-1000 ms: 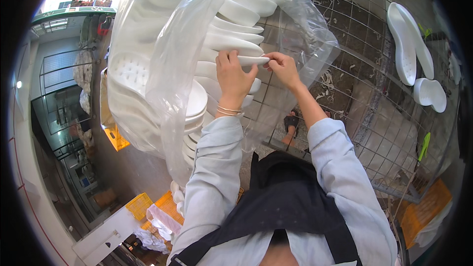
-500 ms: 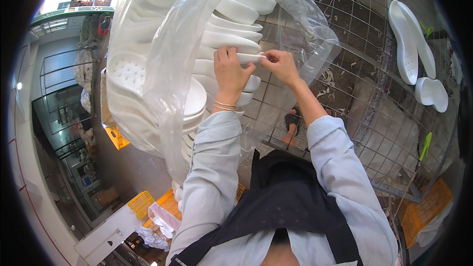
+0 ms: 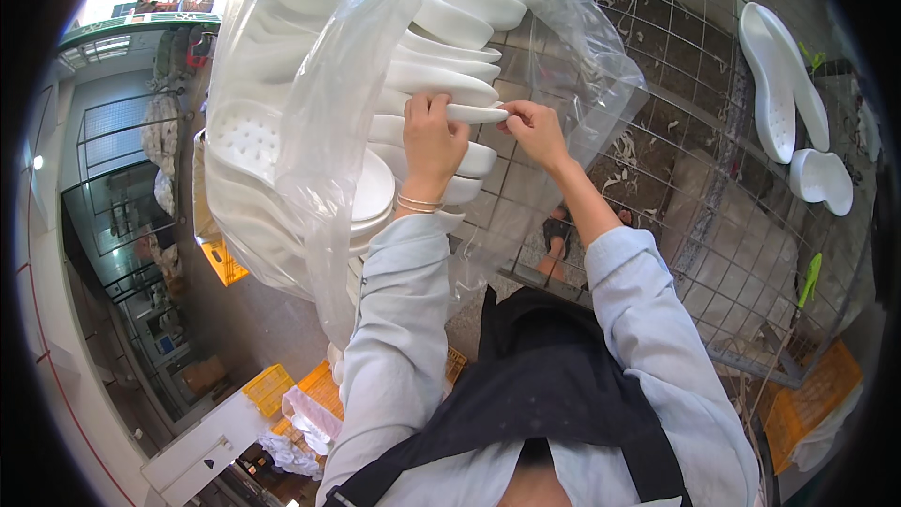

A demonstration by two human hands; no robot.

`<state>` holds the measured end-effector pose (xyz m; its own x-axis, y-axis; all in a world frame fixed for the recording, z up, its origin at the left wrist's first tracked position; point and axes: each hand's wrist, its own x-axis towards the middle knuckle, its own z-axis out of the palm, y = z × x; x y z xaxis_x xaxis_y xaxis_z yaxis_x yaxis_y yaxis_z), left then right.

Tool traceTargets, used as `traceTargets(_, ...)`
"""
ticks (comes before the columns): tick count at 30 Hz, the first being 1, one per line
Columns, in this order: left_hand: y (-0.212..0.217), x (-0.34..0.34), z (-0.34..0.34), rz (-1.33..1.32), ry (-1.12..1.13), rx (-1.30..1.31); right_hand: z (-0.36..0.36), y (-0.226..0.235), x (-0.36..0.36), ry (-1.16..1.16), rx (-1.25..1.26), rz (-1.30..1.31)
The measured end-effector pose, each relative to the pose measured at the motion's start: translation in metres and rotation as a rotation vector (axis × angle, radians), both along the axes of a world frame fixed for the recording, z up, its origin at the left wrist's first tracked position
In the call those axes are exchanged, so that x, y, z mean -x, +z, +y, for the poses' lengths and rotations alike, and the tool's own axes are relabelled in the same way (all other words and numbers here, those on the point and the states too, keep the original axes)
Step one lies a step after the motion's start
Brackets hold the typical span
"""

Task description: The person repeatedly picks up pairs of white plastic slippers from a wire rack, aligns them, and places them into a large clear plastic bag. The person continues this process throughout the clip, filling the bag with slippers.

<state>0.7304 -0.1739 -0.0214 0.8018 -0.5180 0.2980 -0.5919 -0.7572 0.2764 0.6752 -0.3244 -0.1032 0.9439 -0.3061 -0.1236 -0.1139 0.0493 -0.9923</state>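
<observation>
A white foam shoe sole [image 3: 477, 115] is gripped near its middle by my left hand [image 3: 434, 145], its fingers closed over it. The thumb and fingers of my right hand [image 3: 537, 133] are pinched at the sole's right tip; whether a thin scrap is between them is too small to tell. Above and below it, several more white soles [image 3: 441, 80] stand stacked on edge in a row. A large clear plastic bag [image 3: 324, 122] wraps the stack, its mouth spread around the soles on my right.
Wire mesh [image 3: 704, 169] stretches to the right, with pale scraps [image 3: 624, 145] beneath it. Separate white soles [image 3: 768, 84] and a heel-shaped white piece [image 3: 823, 180] lie at far right, near a green-handled tool [image 3: 811, 277]. Orange crates [image 3: 815, 404] and yellow crates [image 3: 270, 387] stand lower down.
My left hand has shifted slightly left along the sole, and more of the sole's tip shows. My right hand has moved a little right and down, still pinched.
</observation>
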Motion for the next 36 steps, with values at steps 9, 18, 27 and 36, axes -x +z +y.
traceTargets(9,0.000,0.003,-0.005,-0.031,0.022,-0.015,-0.001,0.006,-0.002,0.025,0.064,0.026)
traceTargets(18,0.004,-0.002,0.003,0.050,-0.017,0.003,-0.001,0.013,-0.002,0.067,0.077,0.007)
traceTargets(27,0.003,-0.001,0.006,0.052,-0.036,0.032,-0.001,0.019,-0.002,0.086,0.075,0.015)
traceTargets(36,0.006,0.003,-0.003,-0.002,0.017,0.019,-0.019,0.006,0.001,0.163,-0.160,-0.011)
